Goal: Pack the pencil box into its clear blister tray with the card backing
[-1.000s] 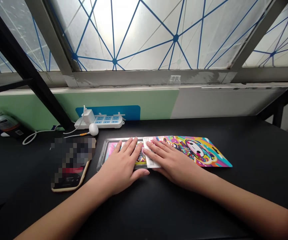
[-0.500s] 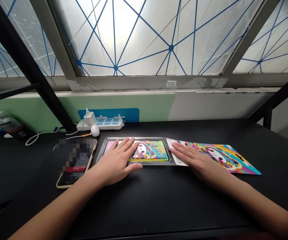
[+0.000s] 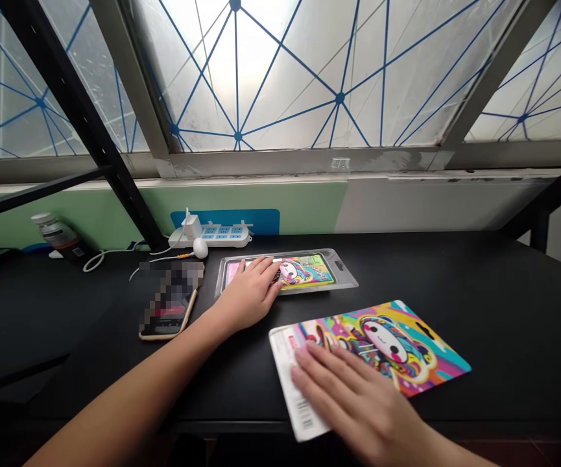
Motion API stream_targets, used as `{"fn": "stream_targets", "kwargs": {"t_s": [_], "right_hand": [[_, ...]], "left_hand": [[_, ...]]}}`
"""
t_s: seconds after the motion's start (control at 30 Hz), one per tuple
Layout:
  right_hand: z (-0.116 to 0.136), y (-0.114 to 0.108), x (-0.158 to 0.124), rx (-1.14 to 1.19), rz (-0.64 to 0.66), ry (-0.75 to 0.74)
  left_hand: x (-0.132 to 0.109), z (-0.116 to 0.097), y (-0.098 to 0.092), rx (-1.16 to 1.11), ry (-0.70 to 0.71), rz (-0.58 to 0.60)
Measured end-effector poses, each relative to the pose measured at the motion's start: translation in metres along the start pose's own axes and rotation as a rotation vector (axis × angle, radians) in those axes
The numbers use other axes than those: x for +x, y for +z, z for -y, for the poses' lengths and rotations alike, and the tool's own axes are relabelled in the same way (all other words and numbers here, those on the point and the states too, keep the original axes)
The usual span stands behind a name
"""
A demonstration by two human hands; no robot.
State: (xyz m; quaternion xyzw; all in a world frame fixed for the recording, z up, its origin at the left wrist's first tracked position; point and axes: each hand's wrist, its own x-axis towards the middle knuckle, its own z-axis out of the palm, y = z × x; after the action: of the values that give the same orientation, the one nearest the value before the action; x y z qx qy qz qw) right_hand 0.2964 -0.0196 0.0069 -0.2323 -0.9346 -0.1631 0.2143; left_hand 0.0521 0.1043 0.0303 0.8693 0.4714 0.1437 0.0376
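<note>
My left hand (image 3: 250, 293) lies flat with fingers spread over the left part of a clear plastic blister pack (image 3: 342, 275). Inside the pack shows a colourful printed insert (image 3: 309, 269) with a white-faced cartoon character, partly covered by my fingers. Nearer to me, my right hand (image 3: 353, 389) rests flat on the white, barcoded end of a colourful backing card (image 3: 392, 344) printed with a similar character. The card lies tilted on the desk, its lower left corner reaching the front edge. The card and the pack are apart.
A phone (image 3: 176, 301) lies left of the pack. Behind it are a white power strip (image 3: 222, 236) with a plugged-in charger and a white cable (image 3: 115, 251). A bottle (image 3: 61, 237) stands at the back left of the black desk (image 3: 513, 305). Black frame bars rise at both sides.
My right hand has slid the backing card toward me and left, away from the blister pack. The pack has tilted slightly under my left hand. The view has shifted a little left.
</note>
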Motion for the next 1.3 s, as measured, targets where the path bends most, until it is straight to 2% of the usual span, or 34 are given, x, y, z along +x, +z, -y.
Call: {"fn": "stream_targets", "kwargs": {"t_s": [0.1,0.23,0.43,0.6,0.73,0.8,0.87,0.97,1.03,1.17,1.3], "right_hand": [[0.016,0.018,0.029,0.124,0.166,-0.017],[0.004,0.038,0.068,0.353,0.308,0.051],[-0.021,0.046,0.102,0.587,0.331,0.082],[-0.028,0.050,0.104,0.610,0.284,0.028],[-0.030,0.052,0.101,0.567,0.112,-0.075],[-0.038,0.050,0.099,0.521,-0.004,-0.049],[-0.054,0.046,0.097,0.446,-0.056,0.047],[-0.093,0.040,0.090,0.277,-0.008,0.326],[-0.124,0.039,0.084,0.220,0.021,0.441],[-0.164,0.045,0.073,0.214,0.138,0.510],[-0.172,0.050,0.069,0.249,0.224,0.531]], "left_hand": [[-0.001,-0.002,0.000,-0.001,0.032,-0.065],[-0.003,0.001,-0.007,0.045,0.048,-0.138],[-0.003,0.015,-0.012,0.137,0.002,-0.143],[-0.002,0.024,-0.009,0.148,0.022,-0.078],[-0.001,0.026,-0.006,0.155,0.016,-0.063],[-0.001,0.027,-0.005,0.157,0.018,-0.060],[-0.001,0.028,-0.004,0.157,0.024,-0.058],[-0.001,0.029,-0.004,0.156,0.032,-0.054],[-0.001,0.030,-0.004,0.156,0.032,-0.054],[-0.001,0.029,-0.006,0.160,0.032,-0.053],[-0.001,0.029,-0.006,0.153,0.028,-0.045]]}}
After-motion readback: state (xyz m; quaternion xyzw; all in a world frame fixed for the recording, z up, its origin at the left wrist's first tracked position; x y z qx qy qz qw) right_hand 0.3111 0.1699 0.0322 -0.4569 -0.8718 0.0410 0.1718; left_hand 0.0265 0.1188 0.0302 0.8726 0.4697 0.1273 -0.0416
